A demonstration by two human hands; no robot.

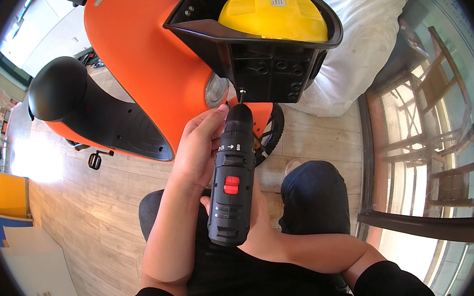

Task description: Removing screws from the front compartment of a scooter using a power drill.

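A black cordless drill (232,176) with a red switch on top points away from me, toward a black plastic basket (275,70) on the front of an orange scooter (135,56). Its bit meets a silver screw (242,93) at the basket's lower edge. My right hand (258,216) is wrapped round the drill's grip, mostly hidden beneath the body. Beside the chuck, my left hand (199,142) has its fingers curled and the thumb pressed in near the headlight (217,89). Whatever those fingers pinch is hidden.
A yellow hard hat (271,14) rests in the basket. Behind it is white sheeting or clothing (346,45). The scooter's front wheel (272,134) stands just past the drill. Glass panels with a dark frame (366,165) rise at right, wooden chairs visible through them.
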